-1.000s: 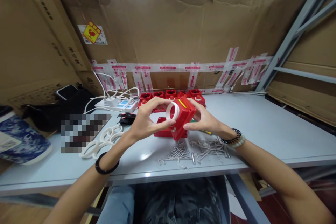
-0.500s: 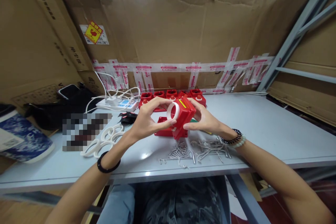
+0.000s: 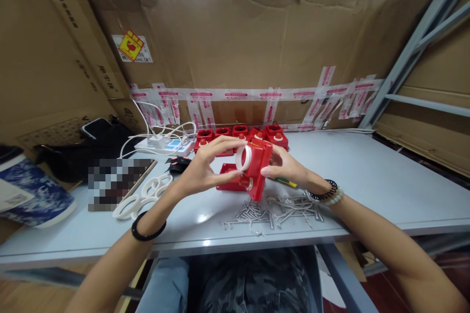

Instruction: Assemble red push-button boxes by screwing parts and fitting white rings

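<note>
Above the table, my right hand (image 3: 284,164) grips a red plastic housing (image 3: 260,164) by its right side. A white ring (image 3: 243,158) sits at the housing's left-facing round opening, with my left hand (image 3: 211,164) pinching the ring between thumb and fingers. Whether the ring is fully seated I cannot tell. Behind and below lies another red part (image 3: 229,178), partly covered by the housing. Under my hands are a pile of metal screws (image 3: 251,211) and some thin pale strings (image 3: 292,208). A green and yellow tool (image 3: 287,182) shows partly behind my right hand.
Several white rings (image 3: 145,200) lie left of my left hand, near a phone-like flat object (image 3: 141,176). Several red housings (image 3: 240,132) line the cardboard at the back, beside a power strip (image 3: 176,145). A blue patterned cup (image 3: 33,190) stands far left.
The red housing has turned and tilted, its flange now lower and facing differently. My right hand has shifted its grip slightly, revealing more of the green and yellow tool.
</note>
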The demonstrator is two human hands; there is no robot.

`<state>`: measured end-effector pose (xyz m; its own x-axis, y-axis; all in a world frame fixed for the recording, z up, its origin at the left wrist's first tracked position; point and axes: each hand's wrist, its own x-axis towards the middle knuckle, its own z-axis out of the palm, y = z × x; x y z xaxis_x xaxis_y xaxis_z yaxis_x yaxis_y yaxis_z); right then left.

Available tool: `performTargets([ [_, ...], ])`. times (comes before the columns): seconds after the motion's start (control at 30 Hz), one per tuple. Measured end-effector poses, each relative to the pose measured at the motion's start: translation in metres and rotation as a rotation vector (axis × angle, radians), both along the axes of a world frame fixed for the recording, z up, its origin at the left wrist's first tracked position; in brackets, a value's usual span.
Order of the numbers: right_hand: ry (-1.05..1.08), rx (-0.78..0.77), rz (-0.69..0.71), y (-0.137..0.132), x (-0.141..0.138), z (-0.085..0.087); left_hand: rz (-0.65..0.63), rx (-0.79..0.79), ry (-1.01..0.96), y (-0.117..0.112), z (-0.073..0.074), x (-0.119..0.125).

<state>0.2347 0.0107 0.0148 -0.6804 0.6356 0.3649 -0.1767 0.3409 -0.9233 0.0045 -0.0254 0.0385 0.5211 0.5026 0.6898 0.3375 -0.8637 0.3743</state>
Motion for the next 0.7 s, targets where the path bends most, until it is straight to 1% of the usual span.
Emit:
performTargets([
  [0.17, 0.026, 0.018, 0.037, 0.0014, -0.0004, 0.0009, 0.015, 0.034, 0.031, -0.0023, 0.0013, -0.0001],
  [0.33, 0.02, -0.009, 0.032, -0.0004, -0.0014, 0.0019, -0.037, 0.005, -0.023, -0.0007, -0.0004, -0.0002],
  [0.5, 0.01, -0.01, 0.021, -0.0012, -0.002, 0.0018, -0.042, -0.006, -0.015, -0.0006, -0.001, -0.0004],
  [0.7, 0.031, 0.023, 0.046, 0.0007, -0.0005, -0.0015, -0.029, -0.008, -0.016, -0.0008, -0.0007, -0.0013],
])
